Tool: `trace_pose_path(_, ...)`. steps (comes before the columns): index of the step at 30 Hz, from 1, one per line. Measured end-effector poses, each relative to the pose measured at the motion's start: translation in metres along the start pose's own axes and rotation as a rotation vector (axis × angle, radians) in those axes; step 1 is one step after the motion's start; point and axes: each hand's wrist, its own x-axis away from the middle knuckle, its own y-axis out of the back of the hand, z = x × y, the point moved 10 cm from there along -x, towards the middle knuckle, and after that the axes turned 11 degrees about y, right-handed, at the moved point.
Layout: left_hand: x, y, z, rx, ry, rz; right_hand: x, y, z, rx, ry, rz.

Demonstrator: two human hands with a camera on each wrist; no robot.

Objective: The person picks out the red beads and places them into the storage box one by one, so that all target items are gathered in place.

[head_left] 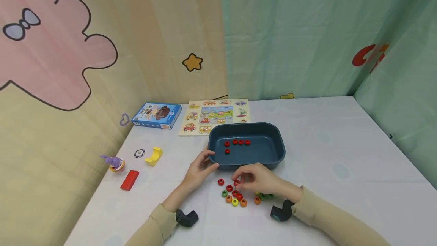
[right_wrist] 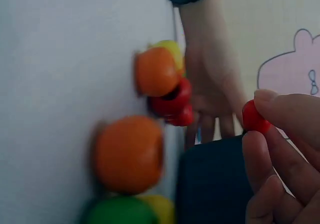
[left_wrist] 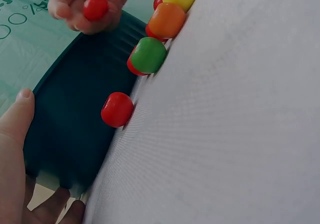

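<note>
A dark blue plastic tub (head_left: 264, 149) stands mid-table with several red beads (head_left: 240, 142) inside. My left hand (head_left: 199, 169) holds its near left corner, thumb (left_wrist: 17, 116) on the front wall and fingers round the side. My right hand (head_left: 257, 179) pinches a red bead (right_wrist: 255, 116) between thumb and fingertips, just in front of the tub and above the table. Beneath and beside it lie loose red, orange (head_left: 243, 202), yellow (head_left: 235, 202) and green beads (head_left: 224, 193). Part of the bead group is hidden behind my right hand in the head view.
Behind the tub lies a wooden picture puzzle board (head_left: 189, 117), beside a blue box (head_left: 157, 115). On the left are a yellow curved block (head_left: 154, 156), a red block (head_left: 129, 180), a round black-and-white disc (head_left: 139, 153) and a purple toy figure (head_left: 114, 162). Curtains hang behind the table.
</note>
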Motion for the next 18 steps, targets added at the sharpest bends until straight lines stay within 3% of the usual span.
trace_pose_path(7, 0.000, 0.000, 0.001, -0.004, 0.007, -0.002, -0.020, 0.042, 0.042, 0.026, 0.125, -0.034)
trace_pose_path(10, 0.000, 0.000, 0.001, -0.014, 0.015, -0.006, -0.034, 0.065, 0.048, 0.081, 0.124, -0.037)
trace_pose_path(13, 0.000, 0.000, 0.001, -0.021, 0.027, -0.010, -0.049, 0.081, 0.038, 0.106, 0.058, -0.005)
trace_pose_path(18, 0.000, 0.000, 0.002, -0.016, 0.042, -0.010, -0.072, 0.085, -0.003, 0.020, -0.072, 0.099)
